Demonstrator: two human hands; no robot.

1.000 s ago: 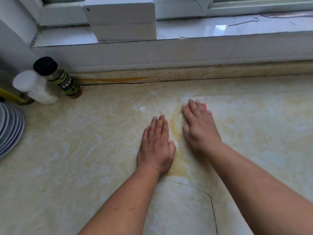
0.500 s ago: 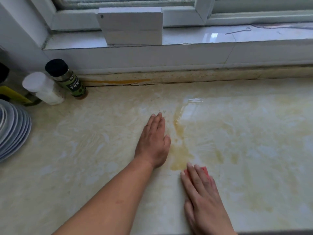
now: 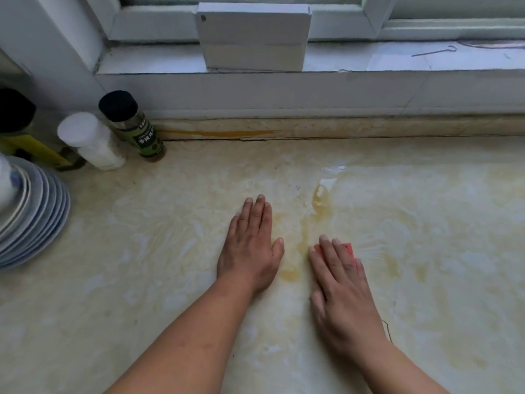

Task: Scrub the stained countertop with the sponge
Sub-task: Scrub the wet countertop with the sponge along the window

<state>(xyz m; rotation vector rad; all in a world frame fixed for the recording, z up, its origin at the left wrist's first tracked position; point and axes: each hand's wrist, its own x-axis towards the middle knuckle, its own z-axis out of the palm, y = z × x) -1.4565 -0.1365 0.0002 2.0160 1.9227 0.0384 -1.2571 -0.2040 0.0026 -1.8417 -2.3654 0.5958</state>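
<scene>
Left hand (image 3: 250, 245) lies palm down on the cream marbled countertop (image 3: 142, 280), fingers straight and pressed together, thumb slightly out; it holds nothing. Right hand (image 3: 341, 294) is flat on top of a red sponge (image 3: 350, 249), fingers extended and close together, pressing it to the surface. Only the sponge's far right edge shows, past the fingertips and beside the outer fingers. A yellow-brown stain (image 3: 305, 237) runs between the two hands and on beyond the right fingertips to a wet glossy patch (image 3: 324, 184). Well beyond the left fingertips, to the left: a green-labelled spice jar (image 3: 133, 127) with black cap, a white shaker (image 3: 91, 142) just beside it, and stacked plates (image 3: 37, 211) at the edge. A white box (image 3: 252, 38) sits on the window sill (image 3: 355, 62).
</scene>
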